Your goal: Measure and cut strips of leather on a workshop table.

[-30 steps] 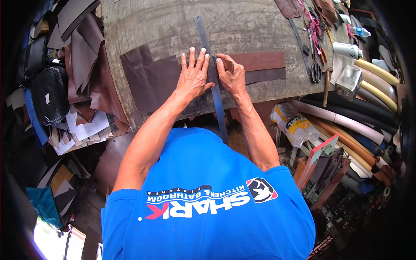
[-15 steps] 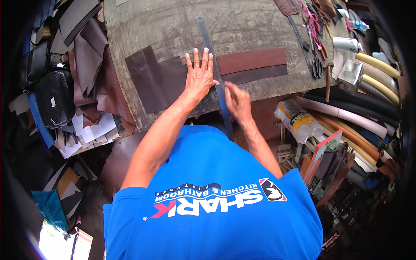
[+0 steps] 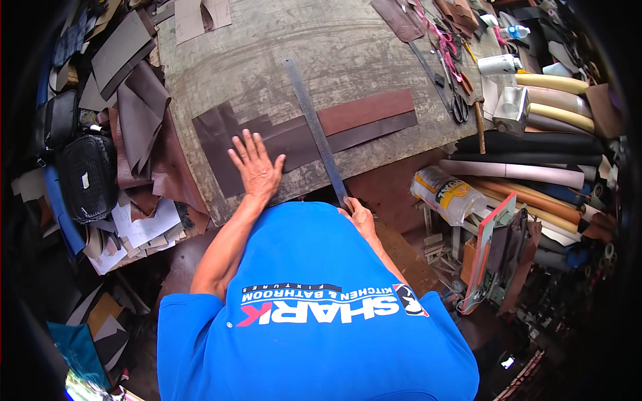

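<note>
A long metal ruler [image 3: 309,110] lies slantwise over dark brown leather [image 3: 224,150] on the worktable [image 3: 254,67]. To its right, a reddish-brown leather strip [image 3: 368,110] rests on the dark leather. My left hand [image 3: 257,167] lies open, fingers spread, on the dark leather left of the ruler, not touching it. At the table's near edge my right hand [image 3: 361,219] is closed around the ruler's near end. Its palm side is hidden, so I cannot see whether it holds a small tool as well.
Scissors [image 3: 459,107] and other hand tools lie at the table's right side. Rolled materials [image 3: 521,172] and a plastic bag [image 3: 448,194] are stacked on the right. Leather sheets [image 3: 142,120] and a black bag [image 3: 85,177] crowd the left. Pale pieces [image 3: 194,20] lie at the far edge.
My left hand has come off the ruler and moved left onto the dark leather. My right hand has slid toward me, from beside the ruler to its near end. The view has shifted.
</note>
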The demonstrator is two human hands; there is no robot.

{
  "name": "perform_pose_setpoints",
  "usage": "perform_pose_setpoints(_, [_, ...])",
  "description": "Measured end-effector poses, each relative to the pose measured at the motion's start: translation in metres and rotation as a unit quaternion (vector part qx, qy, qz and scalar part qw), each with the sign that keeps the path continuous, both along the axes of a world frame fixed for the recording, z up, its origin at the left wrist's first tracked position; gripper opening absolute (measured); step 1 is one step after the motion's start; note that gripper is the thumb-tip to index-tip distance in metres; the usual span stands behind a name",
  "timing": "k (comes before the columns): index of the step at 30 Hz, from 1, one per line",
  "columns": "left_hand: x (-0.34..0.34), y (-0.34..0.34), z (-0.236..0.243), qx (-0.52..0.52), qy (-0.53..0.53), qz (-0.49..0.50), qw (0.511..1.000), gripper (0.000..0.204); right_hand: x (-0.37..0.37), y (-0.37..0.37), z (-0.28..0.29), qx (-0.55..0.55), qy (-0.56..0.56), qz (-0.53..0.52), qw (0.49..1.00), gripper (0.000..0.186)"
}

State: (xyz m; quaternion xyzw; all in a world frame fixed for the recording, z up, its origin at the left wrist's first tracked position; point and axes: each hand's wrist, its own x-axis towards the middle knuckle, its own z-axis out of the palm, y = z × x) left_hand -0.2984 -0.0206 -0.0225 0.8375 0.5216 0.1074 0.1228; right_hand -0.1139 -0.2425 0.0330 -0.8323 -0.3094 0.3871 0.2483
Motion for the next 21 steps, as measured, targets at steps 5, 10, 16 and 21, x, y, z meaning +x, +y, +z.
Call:
perform_pose_setpoints(5, [-0.016, 0.041, -0.008, 0.042, 0.039, 0.007, 0.998, 0.086, 0.031, 0.021, 0.029, 0.034, -0.109, 0.028, 0.993, 0.037])
perform_pose_setpoints(10, [-0.015, 0.098, -0.025, 0.091, 0.063, 0.057, 0.992, 0.085, 0.108, 0.034, 0.042, 0.103, -0.18, 0.054, 0.977, 0.03])
perform_pose_setpoints(16, [0.015, 0.123, -0.049, 0.057, 0.121, 0.281, 0.95, 0.06, 0.224, 0.049, 0.045, 0.133, -0.233, 0.09, 0.959, 0.026])
perform_pose_setpoints(21, [0.076, 0.131, -0.051, 0.068, 0.104, 0.225, 0.966, 0.048, 0.327, 0.064, 0.04, 0.17, -0.235, 0.157, 0.944, 0.023])
